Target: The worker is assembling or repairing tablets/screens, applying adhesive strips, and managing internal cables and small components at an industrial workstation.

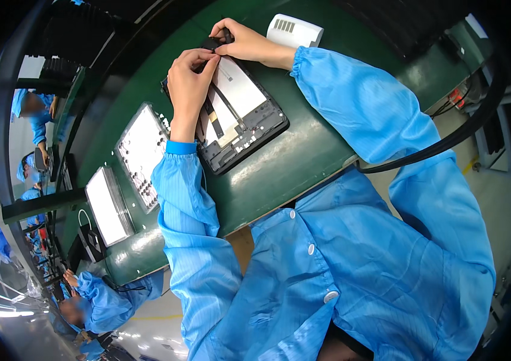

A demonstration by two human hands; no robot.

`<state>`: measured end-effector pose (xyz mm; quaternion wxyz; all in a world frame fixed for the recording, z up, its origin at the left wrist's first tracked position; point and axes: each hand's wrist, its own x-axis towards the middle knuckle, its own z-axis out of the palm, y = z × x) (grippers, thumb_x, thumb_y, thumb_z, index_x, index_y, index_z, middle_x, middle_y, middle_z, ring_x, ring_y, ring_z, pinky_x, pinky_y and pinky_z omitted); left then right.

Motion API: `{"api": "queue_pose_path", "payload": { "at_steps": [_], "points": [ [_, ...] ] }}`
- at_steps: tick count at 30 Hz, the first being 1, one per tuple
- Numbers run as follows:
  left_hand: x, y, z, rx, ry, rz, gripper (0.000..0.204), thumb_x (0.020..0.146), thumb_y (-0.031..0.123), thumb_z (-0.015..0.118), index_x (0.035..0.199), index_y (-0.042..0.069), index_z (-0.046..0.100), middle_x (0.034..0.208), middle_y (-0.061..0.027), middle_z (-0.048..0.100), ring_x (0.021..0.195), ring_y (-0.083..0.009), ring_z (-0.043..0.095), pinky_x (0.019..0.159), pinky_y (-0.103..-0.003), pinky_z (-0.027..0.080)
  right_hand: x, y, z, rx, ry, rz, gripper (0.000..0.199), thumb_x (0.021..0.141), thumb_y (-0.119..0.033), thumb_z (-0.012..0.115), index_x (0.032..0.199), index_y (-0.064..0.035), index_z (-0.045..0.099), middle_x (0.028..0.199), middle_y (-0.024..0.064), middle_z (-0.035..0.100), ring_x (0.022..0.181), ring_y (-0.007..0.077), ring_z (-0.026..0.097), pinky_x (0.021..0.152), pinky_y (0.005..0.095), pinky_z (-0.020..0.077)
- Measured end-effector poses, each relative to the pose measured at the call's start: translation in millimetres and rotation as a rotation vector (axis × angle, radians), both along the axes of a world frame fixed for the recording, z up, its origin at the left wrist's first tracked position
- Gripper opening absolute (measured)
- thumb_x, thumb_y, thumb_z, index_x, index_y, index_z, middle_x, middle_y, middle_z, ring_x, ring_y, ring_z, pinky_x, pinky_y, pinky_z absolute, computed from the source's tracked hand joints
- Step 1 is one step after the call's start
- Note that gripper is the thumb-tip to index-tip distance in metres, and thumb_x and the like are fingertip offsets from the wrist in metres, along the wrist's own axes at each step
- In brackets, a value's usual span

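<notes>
An opened tablet (246,123) lies tilted on the green table, its white inner plates, black flat cable and grey-black frame exposed. At its far end my left hand (189,75) is closed, thumb and fingers pinched together; what they hold is too small to make out. Just beyond, my right hand (243,45) is closed around a small black part (227,36) at the tablet's far edge. Both hands nearly meet there, and the fingers hide much of that edge.
Left of the tablet lie a white sheet (141,153) with small dark pieces and a stack of clear-edged trays (108,204). A white box-like object (294,30) stands beyond my right wrist. A black cable (442,144) crosses near my right arm. Co-workers in blue (108,298) sit leftward.
</notes>
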<state>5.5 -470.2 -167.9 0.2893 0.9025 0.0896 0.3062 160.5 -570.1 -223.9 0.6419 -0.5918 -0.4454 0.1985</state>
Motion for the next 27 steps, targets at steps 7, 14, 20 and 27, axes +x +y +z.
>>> {"api": "queue_pose_path", "payload": {
  "at_steps": [7, 14, 20, 27],
  "points": [
    [-2, 6, -5, -0.081, 0.009, 0.007, 0.015, 0.084, 0.016, 0.078, 0.090, 0.003, 0.076, 0.094, -0.0067, 0.074, 0.083, -0.0197, 0.073, 0.076, -0.029, 0.055, 8, 5, 6, -0.165, -0.074, 0.019, 0.043, 0.090, -0.019, 0.071, 0.126, -0.0071, 0.051, 0.111, 0.0049, 0.055, 0.107, 0.0147, 0.052, 0.097, 0.0282, 0.0409],
    [-1, 3, -4, -0.093, 0.031, 0.043, 0.017, 0.083, 0.016, 0.077, 0.091, 0.001, 0.075, 0.099, -0.0082, 0.072, 0.080, -0.0190, 0.072, 0.075, -0.030, 0.055, 8, 1, 4, -0.168, -0.178, 0.016, 0.037, 0.093, -0.019, 0.069, 0.124, -0.0089, 0.052, 0.109, 0.0052, 0.056, 0.105, 0.0158, 0.054, 0.095, 0.0291, 0.0426],
    [4, 11, 0, -0.137, 0.060, 0.039, 0.018, 0.080, 0.016, 0.073, 0.086, -0.001, 0.076, 0.111, -0.0101, 0.066, 0.081, -0.0190, 0.070, 0.076, -0.031, 0.055, -2, -2, 16, -0.192, -0.192, -0.021, 0.033, 0.093, -0.017, 0.070, 0.121, -0.0081, 0.054, 0.107, 0.0051, 0.059, 0.104, 0.0161, 0.055, 0.095, 0.0297, 0.0426],
    [18, 14, 10, -0.006, 0.240, 0.107, 0.018, 0.077, 0.020, 0.070, 0.083, 0.003, 0.074, 0.111, -0.0169, 0.063, 0.102, -0.0339, 0.064, 0.087, -0.042, 0.053, 7, -2, 7, -0.072, -0.334, -0.047, 0.031, 0.094, -0.016, 0.070, 0.119, -0.0060, 0.054, 0.106, 0.0044, 0.060, 0.099, 0.0140, 0.056, 0.089, 0.0294, 0.0463]
  ]
}}
